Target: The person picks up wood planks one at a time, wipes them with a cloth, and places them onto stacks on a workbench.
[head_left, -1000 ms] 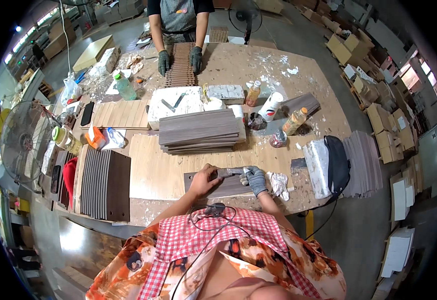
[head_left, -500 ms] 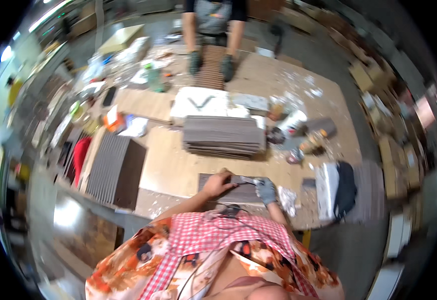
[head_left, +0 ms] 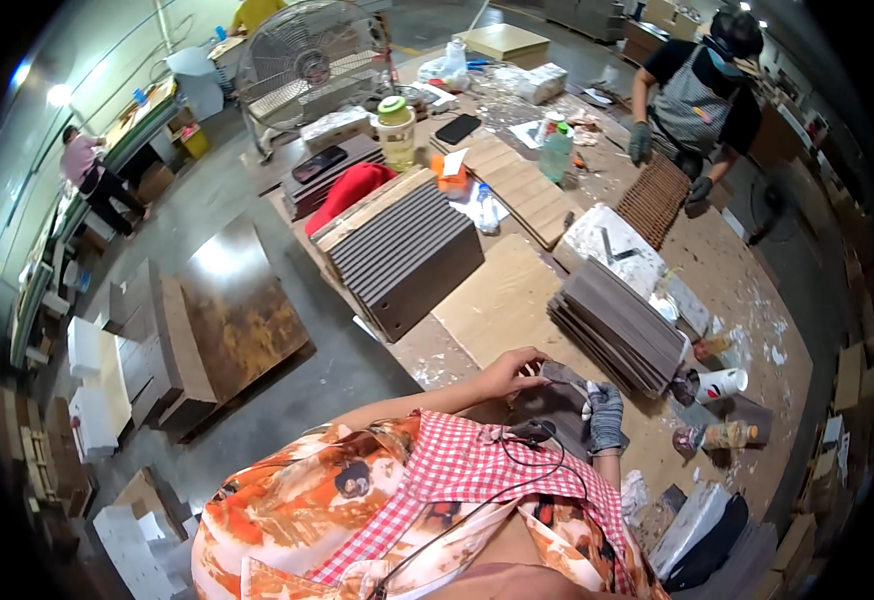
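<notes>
Head view of a workbench, with the person's two hands at the near edge of the table (head_left: 727, 270). A dark grey-brown board (head_left: 544, 406) lies flat before the chest, between the hands. The left hand (head_left: 517, 373), bare, reaches in from the left to the board's upper left corner; its fingers are half curled, and whether they press or pinch anything cannot be told. The right hand (head_left: 605, 415), in a grey knitted glove, is clamped on a flat tool (head_left: 563, 374), whose grey end projects over the board toward the left hand; its exact kind is too small to tell.

Beyond the board, a pale wood sheet (head_left: 502, 295) covers part of the table. A fanned pile of similar boards (head_left: 617, 325) lies to the right of this sheet's bare part, and a white block (head_left: 597, 235) is just beyond the pile. To the left, a row of boards standing on edge (head_left: 412, 265) is beside a red cloth (head_left: 350, 196). Farther off are a lidded jar (head_left: 395, 135), a black phone (head_left: 457, 128) and a green bottle (head_left: 555, 155). At the far right, a co-worker (head_left: 697, 100) in dark gloves handles a group of brown slats (head_left: 654, 203).
</notes>
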Demonstrator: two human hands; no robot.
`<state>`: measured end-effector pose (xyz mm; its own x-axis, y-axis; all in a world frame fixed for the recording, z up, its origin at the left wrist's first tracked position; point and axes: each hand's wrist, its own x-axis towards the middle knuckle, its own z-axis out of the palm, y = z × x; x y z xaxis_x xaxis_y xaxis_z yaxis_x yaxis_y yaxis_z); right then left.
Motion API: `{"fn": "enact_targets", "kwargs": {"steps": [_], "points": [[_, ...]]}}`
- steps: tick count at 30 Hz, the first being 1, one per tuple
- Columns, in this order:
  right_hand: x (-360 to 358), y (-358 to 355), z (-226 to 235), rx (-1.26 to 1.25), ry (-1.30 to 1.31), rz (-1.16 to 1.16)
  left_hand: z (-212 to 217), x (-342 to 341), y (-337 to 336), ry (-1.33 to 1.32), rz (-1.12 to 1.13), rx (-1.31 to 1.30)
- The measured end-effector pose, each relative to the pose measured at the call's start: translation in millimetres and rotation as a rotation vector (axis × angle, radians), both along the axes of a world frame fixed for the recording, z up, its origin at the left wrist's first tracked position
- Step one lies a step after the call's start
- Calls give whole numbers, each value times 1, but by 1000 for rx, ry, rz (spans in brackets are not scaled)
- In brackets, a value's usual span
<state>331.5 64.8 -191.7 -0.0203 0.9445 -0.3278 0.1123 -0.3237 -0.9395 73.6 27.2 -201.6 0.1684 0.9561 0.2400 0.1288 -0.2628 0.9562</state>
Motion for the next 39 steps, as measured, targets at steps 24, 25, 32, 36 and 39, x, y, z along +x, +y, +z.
{"fn": "enact_targets", "kwargs": {"steps": [24, 25, 32, 36, 39], "points": [[-163, -28, 18, 102, 9, 349, 0, -130, -93, -33, 389, -138], [-161, -32, 18, 158, -19, 371, -2, -128, -91, -27, 393, -140], [-153, -43, 31, 446, -209, 398, -1, -118, -77, -54, 513, -45], [-157, -33, 63, 393, 89, 324, 37, -114, -68, -179, 442, -21], [-154, -30, 75, 338, 120, 301, 41, -109, -59, -198, 394, -31]]}}
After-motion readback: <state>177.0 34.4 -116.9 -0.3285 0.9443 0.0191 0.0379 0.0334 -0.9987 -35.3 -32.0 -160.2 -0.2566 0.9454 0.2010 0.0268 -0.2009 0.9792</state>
